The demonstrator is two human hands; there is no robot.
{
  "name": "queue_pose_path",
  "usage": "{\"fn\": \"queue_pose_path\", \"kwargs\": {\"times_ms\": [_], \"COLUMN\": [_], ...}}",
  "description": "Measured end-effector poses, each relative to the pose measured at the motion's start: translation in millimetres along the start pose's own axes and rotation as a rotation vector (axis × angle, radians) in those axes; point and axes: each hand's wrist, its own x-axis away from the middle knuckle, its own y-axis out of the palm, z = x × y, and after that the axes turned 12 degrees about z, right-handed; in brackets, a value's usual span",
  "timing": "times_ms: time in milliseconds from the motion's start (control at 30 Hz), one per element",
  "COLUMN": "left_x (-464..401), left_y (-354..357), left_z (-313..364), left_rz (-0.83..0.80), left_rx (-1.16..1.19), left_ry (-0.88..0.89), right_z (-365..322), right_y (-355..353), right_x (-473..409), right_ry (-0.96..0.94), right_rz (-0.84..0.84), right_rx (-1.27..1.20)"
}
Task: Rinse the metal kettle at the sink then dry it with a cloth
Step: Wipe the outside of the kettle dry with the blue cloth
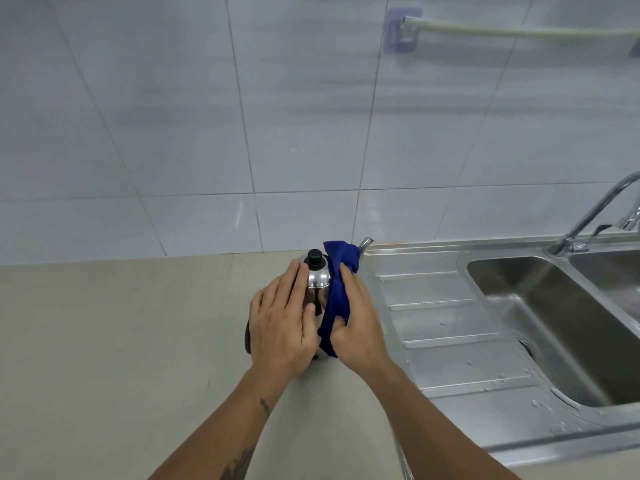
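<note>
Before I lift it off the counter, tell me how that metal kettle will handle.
The kettle looks polished and may still be damp, so it is probably slippery bare-handed. Its rigid steel body won't flex. It stands upright, and the left hand steadies it while the right hand presses the blue cloth against it, so a sideways push could tip it.

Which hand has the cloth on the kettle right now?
The right hand presses the blue cloth against the spout side of the metal kettle. The left hand is bare, laid flat on the opposite side.
</note>
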Motion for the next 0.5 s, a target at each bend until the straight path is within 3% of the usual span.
{"fn": "queue_pose_path", "kwargs": {"times_ms": [300,367,500], "left_x": [-2.1,-2.4,-8.6], "left_y": [-1.6,-2.9,-3.2], "left_z": [-3.1,-3.4,-12.4], "left_rz": [-0.035,-0.033,0.012], "left_rx": [-0.004,0.026,0.144], "left_ry": [-0.005,-0.005,0.009], "right_z": [31.0,23.3,-0.4], "right_y": [5.2,6.4,5.9], "right_x": [33.2,40.3,33.4], "right_ry": [0.318,0.293,0.053], "right_rz": [-0.100,-0.068,0.004], "right_rx": [0.018,-0.013,-0.027]}}
